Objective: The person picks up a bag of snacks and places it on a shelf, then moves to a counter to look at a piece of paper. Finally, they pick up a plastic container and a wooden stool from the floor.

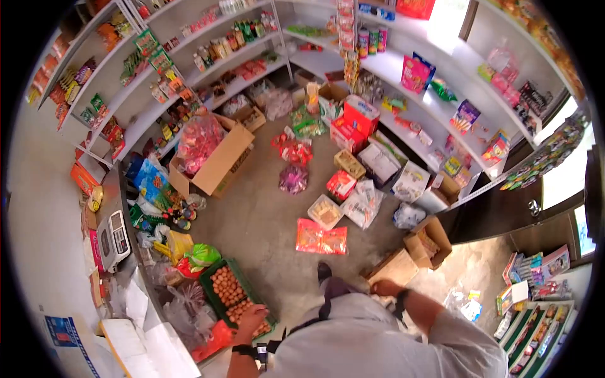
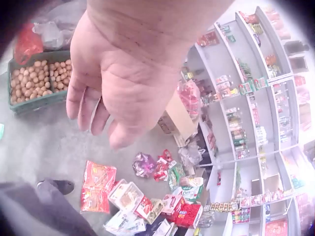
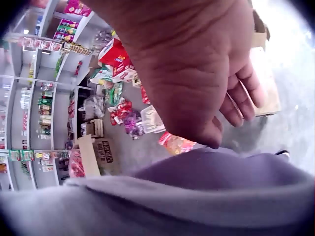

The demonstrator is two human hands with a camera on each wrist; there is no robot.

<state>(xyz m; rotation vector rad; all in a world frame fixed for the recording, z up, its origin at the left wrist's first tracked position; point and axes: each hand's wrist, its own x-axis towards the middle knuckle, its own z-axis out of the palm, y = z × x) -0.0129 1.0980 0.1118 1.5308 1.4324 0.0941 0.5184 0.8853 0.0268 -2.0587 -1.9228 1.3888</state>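
My left hand hangs by the green crate of eggs, overlapping its near end in the head view. In the left wrist view the left hand has loosely bent fingers and holds nothing; the green crate lies beyond it, full of brown eggs. My right hand is low at my side, near a closed cardboard carton. Seen from the right wrist, the right hand is relaxed and bare, its fingers slightly bent over my trousers.
Ahead on the floor lie a red snack packet, a clear tub, a purple bag and a large carton of red packets. Stocked shelves curve around the room. A counter with a scale stands left.
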